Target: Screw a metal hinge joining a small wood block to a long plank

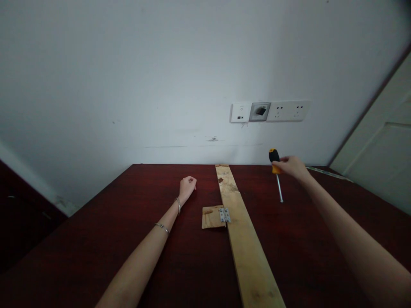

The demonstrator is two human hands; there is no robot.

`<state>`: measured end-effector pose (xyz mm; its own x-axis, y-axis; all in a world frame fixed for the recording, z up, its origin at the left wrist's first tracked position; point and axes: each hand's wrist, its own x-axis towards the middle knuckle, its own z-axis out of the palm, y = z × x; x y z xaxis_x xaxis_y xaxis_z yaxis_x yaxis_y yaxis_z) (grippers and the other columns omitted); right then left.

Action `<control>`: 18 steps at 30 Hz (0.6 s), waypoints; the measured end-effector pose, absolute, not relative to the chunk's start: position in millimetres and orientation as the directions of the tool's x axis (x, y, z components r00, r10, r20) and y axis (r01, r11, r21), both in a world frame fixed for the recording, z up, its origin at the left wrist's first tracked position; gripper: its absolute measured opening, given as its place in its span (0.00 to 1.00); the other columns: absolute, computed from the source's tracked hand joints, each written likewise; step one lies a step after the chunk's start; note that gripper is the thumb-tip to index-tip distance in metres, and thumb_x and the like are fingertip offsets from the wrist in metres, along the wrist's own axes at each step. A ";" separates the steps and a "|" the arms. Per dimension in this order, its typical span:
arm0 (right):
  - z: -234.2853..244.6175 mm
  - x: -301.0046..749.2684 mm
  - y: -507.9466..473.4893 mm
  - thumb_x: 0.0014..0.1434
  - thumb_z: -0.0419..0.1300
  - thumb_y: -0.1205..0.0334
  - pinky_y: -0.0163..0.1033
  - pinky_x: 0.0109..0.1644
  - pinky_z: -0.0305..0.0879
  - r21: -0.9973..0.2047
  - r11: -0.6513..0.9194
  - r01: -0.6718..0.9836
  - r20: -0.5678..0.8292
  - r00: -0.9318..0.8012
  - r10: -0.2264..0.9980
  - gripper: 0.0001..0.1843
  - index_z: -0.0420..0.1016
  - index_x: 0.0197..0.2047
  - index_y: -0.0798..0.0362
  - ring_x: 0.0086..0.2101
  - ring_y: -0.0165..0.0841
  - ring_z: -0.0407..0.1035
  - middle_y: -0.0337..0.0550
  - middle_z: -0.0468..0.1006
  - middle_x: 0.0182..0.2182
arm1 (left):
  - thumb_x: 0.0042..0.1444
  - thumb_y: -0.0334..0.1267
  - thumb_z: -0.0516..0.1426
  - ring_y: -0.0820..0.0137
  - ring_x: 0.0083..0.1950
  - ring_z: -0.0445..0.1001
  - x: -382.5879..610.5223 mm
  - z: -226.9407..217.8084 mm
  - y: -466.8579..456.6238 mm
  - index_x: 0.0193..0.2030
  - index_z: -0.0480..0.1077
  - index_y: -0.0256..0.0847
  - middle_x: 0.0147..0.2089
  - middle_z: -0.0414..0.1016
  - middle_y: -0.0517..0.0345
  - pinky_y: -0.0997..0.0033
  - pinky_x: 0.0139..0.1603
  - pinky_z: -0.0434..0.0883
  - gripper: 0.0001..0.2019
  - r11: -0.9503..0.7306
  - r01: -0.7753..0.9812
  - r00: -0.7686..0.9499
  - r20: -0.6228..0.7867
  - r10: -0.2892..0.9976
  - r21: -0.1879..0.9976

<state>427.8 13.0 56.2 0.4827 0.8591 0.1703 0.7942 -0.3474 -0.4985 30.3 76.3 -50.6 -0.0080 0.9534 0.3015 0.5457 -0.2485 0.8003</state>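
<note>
My left hand (188, 189) rests on the dark red table with its fingers curled and nothing in them, left of a long pale wooden plank (244, 239). Below that hand and against the plank's left edge lies a small piece of wood (212, 217). A metal hinge (224, 214) sits at its right edge, touching the plank. My right hand (290, 167) grips a screwdriver (275, 160) by its black and yellow handle, and the steel shaft points down toward the table, right of the plank.
The dark red wooden table (96, 239) ends at a white wall, which carries a row of wall sockets (269, 111). A thin pale strip (329, 173) lies at the table's back right corner. A white door (375, 141) stands to the right.
</note>
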 end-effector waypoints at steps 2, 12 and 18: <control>71.9 406.9 -0.4 0.52 0.59 0.55 0.41 0.38 0.70 -0.724 -0.137 0.677 0.244 0.436 0.866 0.22 0.72 0.44 0.65 0.35 0.41 0.75 0.58 0.78 0.35 | 0.50 0.35 0.51 0.71 0.22 0.71 30.4 -49.7 75.1 0.23 0.70 0.38 0.16 0.69 0.61 0.75 0.29 0.65 0.09 -0.249 0.545 -0.006 0.300 0.954 0.800; 104.6 302.4 -69.7 0.41 0.64 0.63 0.40 0.31 0.72 -0.892 0.398 0.216 0.446 0.263 0.856 0.36 0.58 0.54 0.56 0.28 0.35 0.74 0.43 0.77 0.31 | 0.49 0.36 0.52 0.70 0.24 0.71 29.9 -50.4 70.8 0.24 0.71 0.38 0.18 0.70 0.60 0.74 0.30 0.65 0.08 -0.271 0.536 0.023 0.307 0.952 0.800; 88.2 269.5 -73.2 0.45 0.59 0.65 0.40 0.35 0.70 -0.781 0.518 0.348 0.570 0.060 0.819 0.26 0.60 0.49 0.54 0.32 0.34 0.72 0.44 0.75 0.35 | 0.49 0.36 0.52 0.70 0.24 0.71 28.2 -51.3 72.5 0.25 0.71 0.38 0.18 0.70 0.60 0.75 0.29 0.65 0.09 -0.273 0.520 0.038 0.297 0.954 0.810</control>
